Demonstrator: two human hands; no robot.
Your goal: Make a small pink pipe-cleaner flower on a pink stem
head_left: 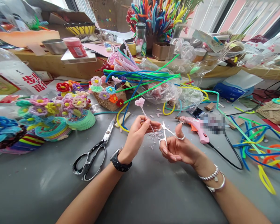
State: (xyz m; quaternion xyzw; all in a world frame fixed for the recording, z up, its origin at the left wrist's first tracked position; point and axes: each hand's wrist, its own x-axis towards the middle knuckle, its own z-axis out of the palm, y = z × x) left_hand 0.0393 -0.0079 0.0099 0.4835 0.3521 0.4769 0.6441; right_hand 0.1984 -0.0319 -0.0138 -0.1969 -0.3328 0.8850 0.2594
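Note:
Between the thumb and fingers of my left hand (140, 132) is a pink pipe-cleaner flower (140, 102), its head up and its twisted stem running down past the fingers. My right hand (177, 147) has its thumb and a finger through the loops of small silver scissors (164, 130). Their blades are spread and point up near my left fingertips. Pale fuzz clippings (151, 137) lie on the grey table below. Large black-handled scissors (95, 152) rest to the left. Right of my right hand lies a pink glue gun (197, 124).
Pipe-cleaner flower pots (80, 119) and a woven basket of flowers (109, 96) stand at left. Green and blue pipe cleaners (151, 81) lie over plastic bags behind. More loose pipe cleaners (259, 149) and the glue gun's black cord (226, 158) occupy the right. A cluttered wooden shelf (88, 67) runs along the back.

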